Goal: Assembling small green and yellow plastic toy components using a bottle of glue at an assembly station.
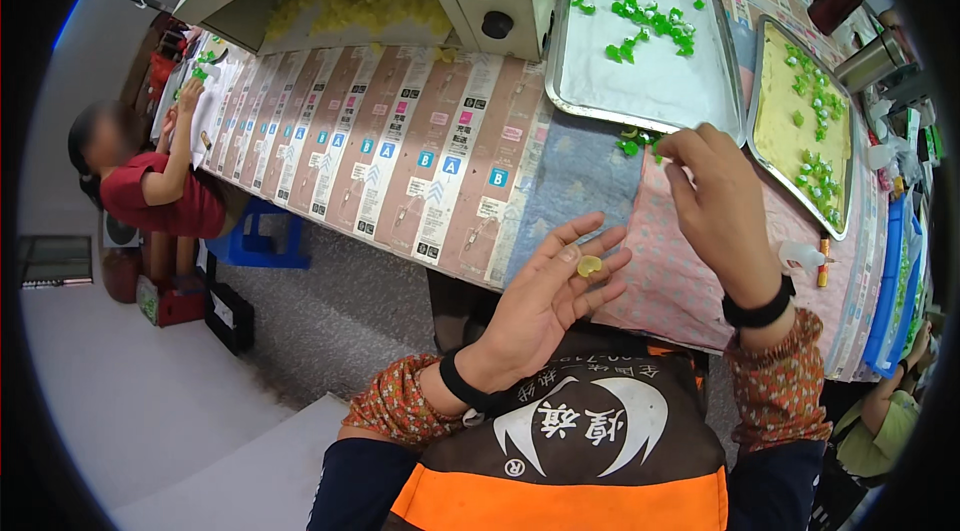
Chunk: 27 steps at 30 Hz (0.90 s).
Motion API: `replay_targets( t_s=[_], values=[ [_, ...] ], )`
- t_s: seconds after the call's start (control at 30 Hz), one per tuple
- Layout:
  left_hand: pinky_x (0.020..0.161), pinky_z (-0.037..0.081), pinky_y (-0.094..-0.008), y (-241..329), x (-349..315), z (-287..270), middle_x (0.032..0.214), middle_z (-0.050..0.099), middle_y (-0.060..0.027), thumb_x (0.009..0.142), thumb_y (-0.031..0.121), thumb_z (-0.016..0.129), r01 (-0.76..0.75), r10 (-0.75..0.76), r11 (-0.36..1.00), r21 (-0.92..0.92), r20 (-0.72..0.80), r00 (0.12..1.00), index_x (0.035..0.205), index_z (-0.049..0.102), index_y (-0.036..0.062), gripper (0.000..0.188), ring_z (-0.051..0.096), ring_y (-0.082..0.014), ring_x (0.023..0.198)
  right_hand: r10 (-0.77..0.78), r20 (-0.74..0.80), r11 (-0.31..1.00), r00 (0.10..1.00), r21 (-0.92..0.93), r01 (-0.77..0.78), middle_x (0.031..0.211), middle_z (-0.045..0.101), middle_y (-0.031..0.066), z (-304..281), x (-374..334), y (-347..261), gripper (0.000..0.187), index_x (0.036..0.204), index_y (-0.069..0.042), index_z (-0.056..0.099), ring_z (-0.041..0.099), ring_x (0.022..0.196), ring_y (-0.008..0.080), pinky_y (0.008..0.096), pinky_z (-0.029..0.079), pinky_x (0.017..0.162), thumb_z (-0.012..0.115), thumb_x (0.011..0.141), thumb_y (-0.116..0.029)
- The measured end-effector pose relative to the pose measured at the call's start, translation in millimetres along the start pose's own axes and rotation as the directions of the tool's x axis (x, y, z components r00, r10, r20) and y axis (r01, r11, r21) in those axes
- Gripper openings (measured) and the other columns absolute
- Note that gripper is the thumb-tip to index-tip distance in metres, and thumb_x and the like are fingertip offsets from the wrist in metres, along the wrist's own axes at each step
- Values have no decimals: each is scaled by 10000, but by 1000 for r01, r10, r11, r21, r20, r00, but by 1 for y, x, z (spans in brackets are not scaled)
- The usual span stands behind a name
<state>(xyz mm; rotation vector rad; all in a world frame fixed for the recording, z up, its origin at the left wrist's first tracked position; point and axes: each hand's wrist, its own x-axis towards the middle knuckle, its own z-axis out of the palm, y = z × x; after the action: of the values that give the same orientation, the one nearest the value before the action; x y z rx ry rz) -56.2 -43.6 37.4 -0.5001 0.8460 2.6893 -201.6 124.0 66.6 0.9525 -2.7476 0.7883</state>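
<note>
My left hand is palm up in front of the table edge, fingers spread. A small, rounded, translucent yellow piece rests on its fingers. Over the pink cloth, my right hand reaches to a little cluster of green pieces by the near edge of a metal tray. Its fingers bend toward the cluster, the thumb apart from them; no held thing shows, and some fingertips are hidden. On the tray, more small green pieces with whitish, shiny spots lie scattered.
A second tray with a yellow lining and green pieces stands to the right, near a white squeeze bottle and blue bin. A machine with lit buttons holds yellow pieces. A co-worker in red sits at left.
</note>
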Motion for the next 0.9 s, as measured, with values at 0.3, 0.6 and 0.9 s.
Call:
replay_targets(
  t_s=[0.3,0.6,0.9],
  values=[
    [1101,445,-404,2,-6,-9,1497,391,-204,1067,247,400,-84,84,996,15,-12,996,1462,303,51,451,489,-270,1331,-126,131,952,983,-263,157,870,613,129,59,28,5,86,864,-17,616,620,885,325,431,532,706,614,779,-29],
    [1117,426,-421,-3,-5,-20,1501,394,-190,1066,242,394,-118,117,989,-84,-17,993,1461,316,70,438,479,-273,1340,-88,174,979,981,-169,117,798,641,185,50,25,7,120,877,6,546,631,732,391,478,504,658,589,774,-39],
    [1143,399,-423,-8,-7,-18,1516,383,-196,1059,179,390,-152,154,964,-218,-9,988,1447,335,74,406,430,-293,1387,226,287,895,931,317,-315,703,546,158,29,-44,-12,87,856,-15,536,570,616,258,356,445,595,599,795,-13]
  ],
)
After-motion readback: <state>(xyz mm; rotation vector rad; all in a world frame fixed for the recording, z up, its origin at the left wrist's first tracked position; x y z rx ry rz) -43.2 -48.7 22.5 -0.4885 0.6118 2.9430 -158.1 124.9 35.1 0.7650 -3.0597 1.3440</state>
